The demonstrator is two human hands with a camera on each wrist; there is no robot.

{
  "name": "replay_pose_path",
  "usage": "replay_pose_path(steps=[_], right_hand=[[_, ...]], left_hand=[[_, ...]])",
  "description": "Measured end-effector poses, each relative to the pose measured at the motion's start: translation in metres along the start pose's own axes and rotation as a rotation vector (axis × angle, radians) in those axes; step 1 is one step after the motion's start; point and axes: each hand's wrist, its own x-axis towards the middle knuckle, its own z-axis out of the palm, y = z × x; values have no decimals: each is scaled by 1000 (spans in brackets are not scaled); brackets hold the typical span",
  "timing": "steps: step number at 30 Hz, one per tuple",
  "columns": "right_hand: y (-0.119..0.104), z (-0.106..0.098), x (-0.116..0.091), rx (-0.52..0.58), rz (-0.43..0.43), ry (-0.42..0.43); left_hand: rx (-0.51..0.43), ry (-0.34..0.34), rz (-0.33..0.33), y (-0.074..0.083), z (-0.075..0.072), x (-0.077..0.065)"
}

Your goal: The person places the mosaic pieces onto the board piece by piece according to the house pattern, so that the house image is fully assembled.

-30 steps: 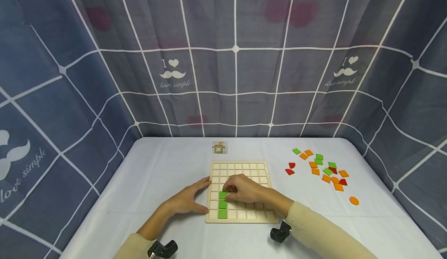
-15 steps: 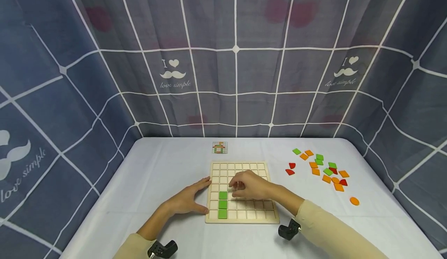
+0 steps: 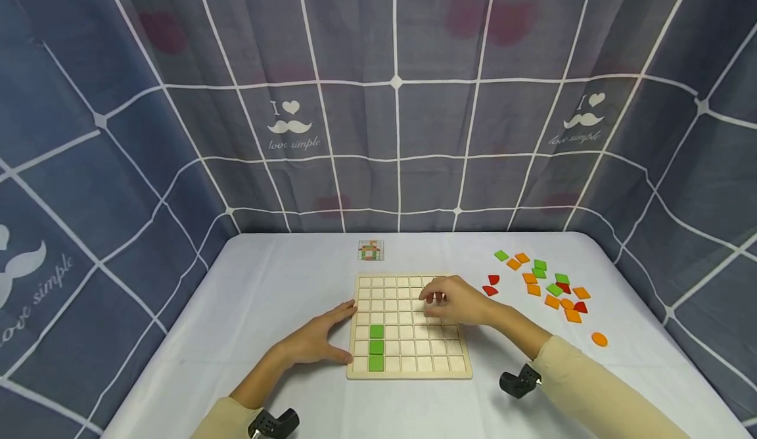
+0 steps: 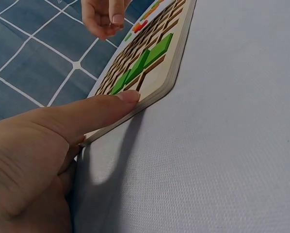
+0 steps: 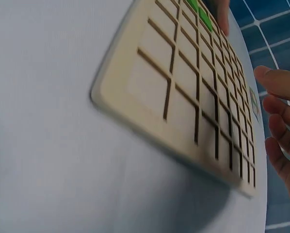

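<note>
A pale wooden grid board point(image 3: 408, 372) lies flat on the table. Three green square tiles point(image 3: 376, 347) fill a short column near its lower left corner. My left hand point(image 3: 313, 342) rests against the board's left edge, fingers and thumb spread; in the left wrist view the thumb point(image 4: 106, 109) touches the rim near a corner. Over the upper right part of the board hovers my right hand point(image 3: 460, 301), its fingers loosely bent. Nothing shows between those fingers point(image 5: 281, 104) in the right wrist view, and they are apart from the board.
Loose orange tiles point(image 3: 552, 301), green tiles point(image 3: 540, 265) and red pieces point(image 3: 490, 290) are scattered on the right of the white table point(image 3: 284, 288). An orange round piece point(image 3: 600, 339) lies nearer. Behind the board is a small pattern card point(image 3: 370, 250). Grey checked curtains point(image 3: 367, 123) enclose the table.
My right hand has let go at the top green tile, lifted off, and moved right and away across the board. The left hand has stayed at the board's left edge.
</note>
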Motion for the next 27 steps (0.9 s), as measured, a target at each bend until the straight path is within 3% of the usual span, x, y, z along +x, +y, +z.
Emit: replay_pose_path(steps=[17,27], right_hand=[[58,-72,-79,-110,234,208],[85,-102,-117,-103,517,240]], left_hand=[[9,1,-3,2,2,-1],[16,5,10,2,1,-2]])
